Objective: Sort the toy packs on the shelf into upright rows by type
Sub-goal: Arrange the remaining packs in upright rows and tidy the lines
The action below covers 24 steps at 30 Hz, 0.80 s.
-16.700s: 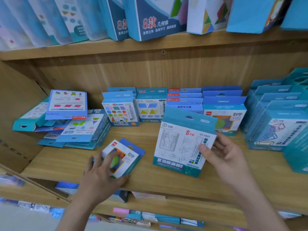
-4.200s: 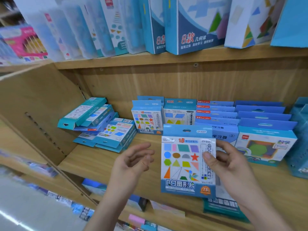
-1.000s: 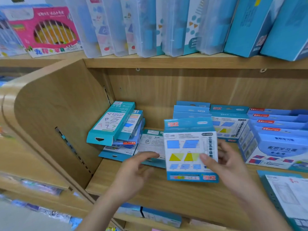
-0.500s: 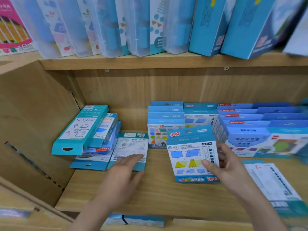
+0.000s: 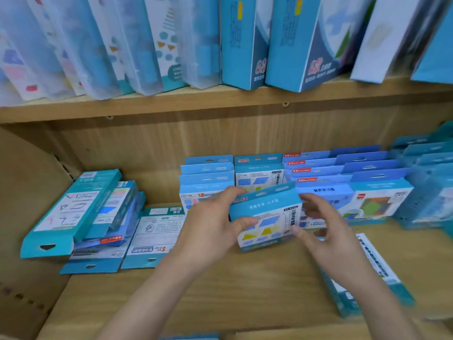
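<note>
Pack, judged light and stiff: left hand and right hand pinch its 2 side edges, the firmest hold.

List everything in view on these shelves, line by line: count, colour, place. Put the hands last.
lower shelf: one, light wood, bottom half of the view.
upper shelf: one, light wood, above it.
tall boxes: many, blue, white and clear, standing on the upper shelf.
upright rows: about five, blue and teal, along the lower shelf's back.
toppled pile: several packs, teal and blue, leaning at the left wall.
flat pack: one, teal and white, back up, beside the pile.
second flat pack: one, teal and white, front right, partly under the right forearm.
held pack: one, blue with blue and yellow shapes, tilted, middle.
left hand: grips the held pack's left side.
right hand: holds its right side.
</note>
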{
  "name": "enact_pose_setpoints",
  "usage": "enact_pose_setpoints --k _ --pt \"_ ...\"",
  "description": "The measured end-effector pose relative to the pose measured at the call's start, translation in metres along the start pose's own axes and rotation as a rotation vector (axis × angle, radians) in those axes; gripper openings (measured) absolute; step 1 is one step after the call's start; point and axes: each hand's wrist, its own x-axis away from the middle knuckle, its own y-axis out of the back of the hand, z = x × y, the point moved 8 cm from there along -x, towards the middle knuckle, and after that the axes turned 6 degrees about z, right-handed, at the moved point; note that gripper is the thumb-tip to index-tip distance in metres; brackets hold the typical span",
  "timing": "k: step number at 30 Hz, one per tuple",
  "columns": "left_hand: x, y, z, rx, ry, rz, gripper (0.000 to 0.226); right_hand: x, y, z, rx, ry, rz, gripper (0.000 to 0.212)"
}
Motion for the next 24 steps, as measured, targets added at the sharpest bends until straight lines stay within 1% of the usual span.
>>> enact_pose_setpoints --k 1,3,5,9,14,20,24 --pt "-0.008 0.002 -0.007 -0.066 -0.016 -0.01 0.05 -0.003 0.009 0.0 0.045 0.028 -0.053 0.057" --pt "-0.023 0.006 -0.015 -0.187 -0.021 -0.025 0.052 -0.009 0.021 -0.002 0.142 0.087 -0.102 0.059" --pt "-0.036 0.004 -0.019 -0.256 -0.01 -0.011 0.054 -0.015 0.028 -0.003 0.236 0.127 -0.102 0.058" --pt "-0.056 -0.009 -0.021 -0.308 0.016 0.033 0.055 -0.025 0.033 -0.005 0.36 0.165 -0.086 0.055" --pt "-0.073 -0.022 -0.015 -0.44 0.038 0.029 0.052 -0.033 0.033 -0.011 0.419 0.199 -0.062 0.054" --pt "-0.089 -0.028 -0.013 -0.65 -0.017 -0.016 0.049 -0.041 0.031 -0.016 0.45 0.235 -0.042 0.054" --pt "-0.096 -0.03 -0.011 -0.769 -0.027 -0.087 0.052 -0.045 0.029 -0.016 0.474 0.249 -0.026 0.057"
